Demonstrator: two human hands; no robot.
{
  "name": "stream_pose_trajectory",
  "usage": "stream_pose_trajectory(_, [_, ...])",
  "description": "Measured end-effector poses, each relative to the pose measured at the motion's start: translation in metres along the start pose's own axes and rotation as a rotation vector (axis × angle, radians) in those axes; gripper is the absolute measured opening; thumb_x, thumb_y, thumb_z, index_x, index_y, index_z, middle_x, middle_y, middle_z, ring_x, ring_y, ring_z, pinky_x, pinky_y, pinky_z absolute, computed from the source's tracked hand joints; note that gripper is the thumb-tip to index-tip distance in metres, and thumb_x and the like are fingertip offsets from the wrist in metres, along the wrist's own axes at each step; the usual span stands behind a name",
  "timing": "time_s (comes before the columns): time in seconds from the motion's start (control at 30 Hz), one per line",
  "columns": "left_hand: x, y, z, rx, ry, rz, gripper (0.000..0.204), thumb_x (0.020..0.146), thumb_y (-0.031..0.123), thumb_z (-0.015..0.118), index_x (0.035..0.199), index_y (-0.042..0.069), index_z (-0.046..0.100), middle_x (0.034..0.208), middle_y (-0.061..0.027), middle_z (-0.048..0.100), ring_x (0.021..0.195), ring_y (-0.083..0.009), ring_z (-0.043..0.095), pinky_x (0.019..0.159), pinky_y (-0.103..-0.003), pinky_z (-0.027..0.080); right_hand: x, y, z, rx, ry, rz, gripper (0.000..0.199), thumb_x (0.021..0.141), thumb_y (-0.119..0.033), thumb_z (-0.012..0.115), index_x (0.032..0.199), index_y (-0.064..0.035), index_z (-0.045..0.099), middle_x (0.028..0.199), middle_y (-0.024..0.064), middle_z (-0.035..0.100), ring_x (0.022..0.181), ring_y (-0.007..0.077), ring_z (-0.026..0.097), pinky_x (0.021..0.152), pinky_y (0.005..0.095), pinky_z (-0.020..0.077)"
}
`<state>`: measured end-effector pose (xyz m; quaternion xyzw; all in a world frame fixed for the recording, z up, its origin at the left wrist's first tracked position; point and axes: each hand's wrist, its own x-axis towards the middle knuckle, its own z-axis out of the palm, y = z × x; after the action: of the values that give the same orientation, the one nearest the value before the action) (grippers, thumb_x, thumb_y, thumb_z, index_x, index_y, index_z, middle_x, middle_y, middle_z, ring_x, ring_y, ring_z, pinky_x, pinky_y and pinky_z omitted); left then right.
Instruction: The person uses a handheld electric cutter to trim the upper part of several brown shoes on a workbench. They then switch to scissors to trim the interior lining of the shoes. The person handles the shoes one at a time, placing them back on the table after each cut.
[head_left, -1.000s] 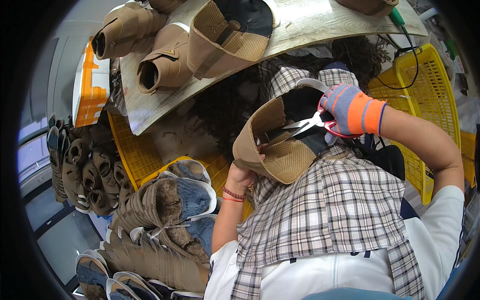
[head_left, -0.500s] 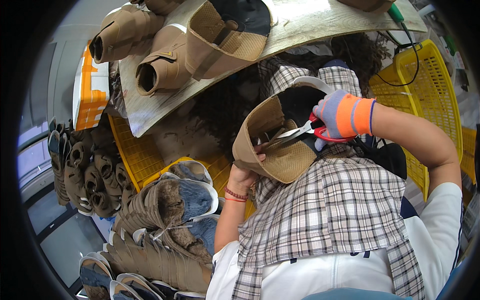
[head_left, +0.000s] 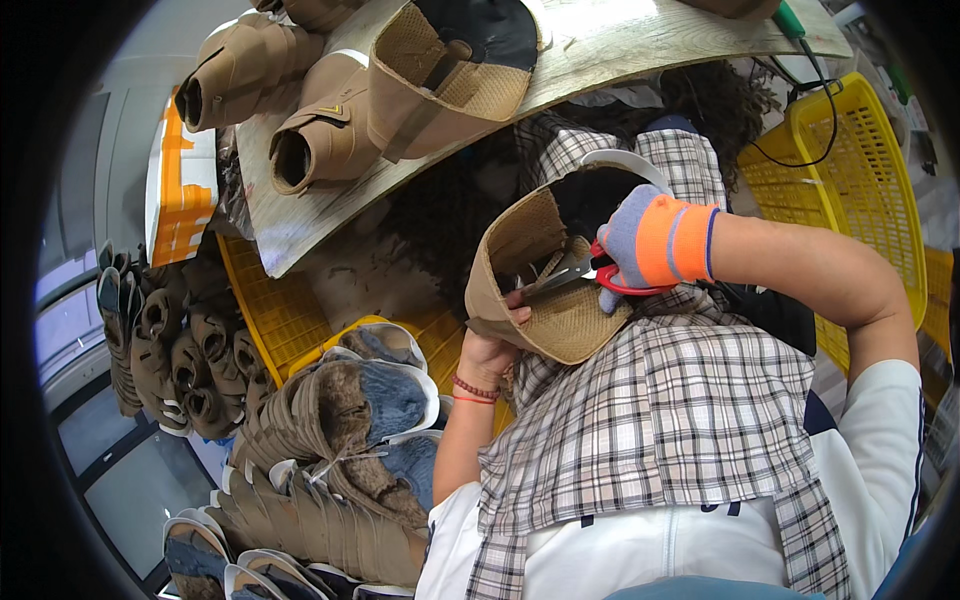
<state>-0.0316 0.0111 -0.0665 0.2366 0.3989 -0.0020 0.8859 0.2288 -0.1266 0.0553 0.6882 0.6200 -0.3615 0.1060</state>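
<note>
A tan shoe upper (head_left: pixel 575 335) with woven backing and a black lining rests on my lap, its hollow side up. My left hand (head_left: pixel 488 352) grips its left edge; the fingers reach inside and the thumb is hidden. On my right hand (head_left: pixel 640 240) is a grey and orange knit glove, closed around the red handles of a pair of scissors (head_left: pixel 563 277). The blades reach into the hollow of the upper, their tips close to my left fingertips, beside a narrow strip of material. Whether the blades touch that strip I cannot tell.
Several tan shoe uppers (head_left: pixel 318 150) stand on a pale wooden table (head_left: pixel 610 75) ahead. Stacked uppers with furry lining (head_left: pixel 345 405) fill the left side, near a yellow crate (head_left: pixel 270 300). Another yellow basket (head_left: pixel 850 150) stands at right, a black cable hanging beside it.
My right hand has moved left and slightly down, taking the scissors deeper into the upper. My left hand keeps its grip in nearly the same place.
</note>
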Motion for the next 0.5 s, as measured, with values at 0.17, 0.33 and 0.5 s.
stream_pose_trajectory(0.17, [-0.002,0.002,0.001,0.002,-0.011,-0.005,0.033,0.073,-0.010,0.073,0.104,0.001,0.067,0.108,-0.0098,0.066,0.099,-0.0242,0.062,0.089,-0.041,0.053,0.000,0.000,-0.002,0.037,-0.005,-0.018,0.067,0.072,-0.070,0.060,0.087,-0.0053,0.071,0.070,0.0131,0.067,0.068,0.0315,0.067,0.060,0.0379,0.0520])
stream_pose_trajectory(0.33, [0.003,-0.001,-0.009,0.027,-0.013,-0.006,0.033,0.072,-0.010,0.073,0.103,0.002,0.066,0.106,-0.0078,0.065,0.098,-0.0230,0.062,0.089,-0.039,0.053,0.001,-0.005,-0.007,0.013,-0.099,0.044,0.066,0.072,-0.070,0.061,0.085,-0.0067,0.073,0.074,0.0125,0.069,0.073,0.0317,0.068,0.065,0.0392,0.0524])
stream_pose_trajectory(0.5, [0.001,0.005,0.008,0.053,-0.015,0.218,0.030,0.076,-0.004,0.071,0.105,0.001,0.063,0.100,-0.0065,0.064,0.096,-0.0216,0.061,0.087,-0.038,0.052,-0.019,0.026,-0.022,0.280,-0.242,0.076,0.059,0.075,-0.062,0.063,0.090,-0.0051,0.072,0.078,0.0163,0.069,0.077,0.0332,0.067,0.069,0.0400,0.0518])
